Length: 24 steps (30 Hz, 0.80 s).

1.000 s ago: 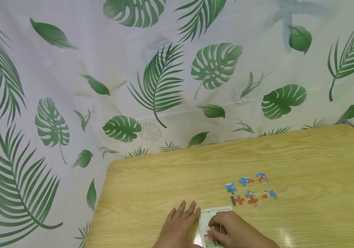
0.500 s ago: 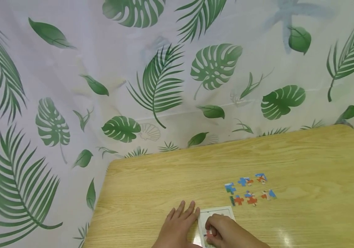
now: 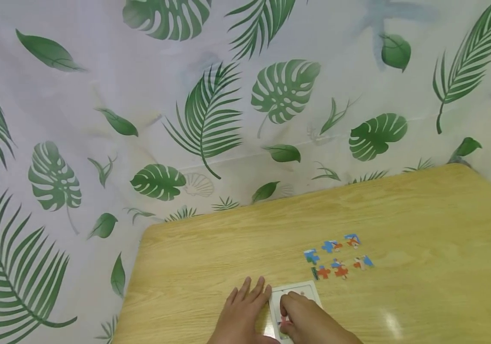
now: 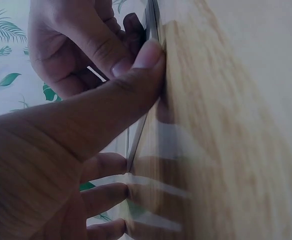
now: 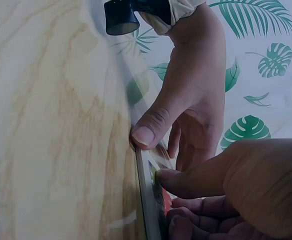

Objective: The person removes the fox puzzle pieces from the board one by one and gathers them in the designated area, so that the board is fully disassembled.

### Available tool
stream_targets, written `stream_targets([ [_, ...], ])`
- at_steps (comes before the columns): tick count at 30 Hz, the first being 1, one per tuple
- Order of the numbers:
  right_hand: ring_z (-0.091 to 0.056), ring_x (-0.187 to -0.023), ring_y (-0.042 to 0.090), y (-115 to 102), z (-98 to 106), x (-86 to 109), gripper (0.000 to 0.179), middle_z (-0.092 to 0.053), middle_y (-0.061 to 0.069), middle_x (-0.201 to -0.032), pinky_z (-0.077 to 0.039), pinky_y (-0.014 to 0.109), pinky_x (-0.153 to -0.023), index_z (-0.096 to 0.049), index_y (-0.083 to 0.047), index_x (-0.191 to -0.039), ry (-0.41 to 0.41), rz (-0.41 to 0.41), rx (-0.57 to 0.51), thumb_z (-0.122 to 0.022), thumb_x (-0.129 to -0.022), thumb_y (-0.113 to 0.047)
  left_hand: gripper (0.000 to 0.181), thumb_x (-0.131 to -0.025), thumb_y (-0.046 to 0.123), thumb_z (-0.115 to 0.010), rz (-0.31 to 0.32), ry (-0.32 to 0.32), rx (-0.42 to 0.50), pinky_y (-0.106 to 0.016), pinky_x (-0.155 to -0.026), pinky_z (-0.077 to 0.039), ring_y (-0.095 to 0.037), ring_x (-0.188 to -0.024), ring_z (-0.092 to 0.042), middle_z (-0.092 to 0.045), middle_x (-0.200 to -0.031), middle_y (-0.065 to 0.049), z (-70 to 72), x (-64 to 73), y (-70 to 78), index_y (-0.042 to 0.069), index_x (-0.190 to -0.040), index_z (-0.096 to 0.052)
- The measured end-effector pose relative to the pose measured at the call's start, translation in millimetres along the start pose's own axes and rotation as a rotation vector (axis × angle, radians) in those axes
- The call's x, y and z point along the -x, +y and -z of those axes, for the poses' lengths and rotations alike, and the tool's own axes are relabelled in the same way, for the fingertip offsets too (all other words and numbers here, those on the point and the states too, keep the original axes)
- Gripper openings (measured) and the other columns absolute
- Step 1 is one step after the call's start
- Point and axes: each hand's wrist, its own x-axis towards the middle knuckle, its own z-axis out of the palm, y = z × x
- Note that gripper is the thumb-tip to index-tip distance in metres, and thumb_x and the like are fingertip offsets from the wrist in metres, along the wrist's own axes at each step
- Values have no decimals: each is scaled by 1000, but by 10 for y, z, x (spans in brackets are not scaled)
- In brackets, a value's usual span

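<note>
A white-rimmed puzzle board (image 3: 297, 285) lies at the table's near edge. My left hand (image 3: 242, 313) rests flat along its left side with the fingers straight. In the left wrist view, that hand's thumb (image 4: 151, 57) presses on the board's edge. Over the board, my right hand (image 3: 307, 317) has its fingers curled and pinches a reddish puzzle piece (image 3: 283, 320) at the board's surface. The right wrist view shows the right thumb (image 5: 168, 179) beside the red part of this piece (image 5: 166, 199). My right hand hides much of the board's picture.
Beyond the board, several loose puzzle pieces (image 3: 341, 270) lie in two rows, blue and orange-red. The wooden table (image 3: 211, 258) reaches back to a white leaf-print curtain (image 3: 228, 138). Light glares off the table on the right.
The head view has swung slightly, so everything sits further left in it. Over the board, my right hand has shifted a little left, its fingers still at the reddish piece. My left hand stays put.
</note>
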Motion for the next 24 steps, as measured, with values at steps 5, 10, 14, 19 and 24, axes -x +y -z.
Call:
stream_targets([
  [5, -41, -71, 2, 11, -12, 11, 33, -46, -8, -88, -43, 22, -61, -51, -13, -93, -3, 26, 7, -83, -87, -9, 112, -64, 66, -81, 7, 1, -13, -67, -110, -39, -41, -149, -34, -37, -163, -12, -8, -1, 2, 11, -155, -48],
  [10, -43, -69, 0, 32, -5, 17, 37, -48, -10, -85, -45, 21, -61, -47, -16, -93, -30, 20, -40, -83, -87, -11, 112, -64, 69, -81, 28, -19, -20, -65, -111, -38, -39, -150, -33, -37, -164, -9, -33, -20, -8, 14, -156, -47],
  [14, -43, -63, 0, 75, 2, 19, 35, -48, -14, -73, -41, 22, -56, -46, -17, -92, -57, 15, -70, -81, -89, -14, 112, -65, 68, -82, 30, -10, 10, -66, -111, -37, -41, -150, -32, -37, -163, -11, -68, -27, -6, 12, -155, -47],
  [19, -43, -60, -3, 118, 16, 33, 31, -48, -17, -70, -41, 20, -54, -48, -16, -93, -63, 59, -115, -79, -91, -12, 111, -65, 69, -80, 14, 14, -1, -66, -110, -39, -41, -149, -34, -38, -162, -11, -115, -13, -11, 12, -155, -48],
  [24, -44, -60, -6, 155, 78, 45, 23, -52, -16, -71, -44, 19, -54, -52, -14, -94, -68, 136, -201, -74, -96, -10, 108, -68, 67, -80, 10, 6, -18, -65, -110, -39, -39, -150, -34, -38, -163, -10, -102, -12, -17, 12, -156, -47],
])
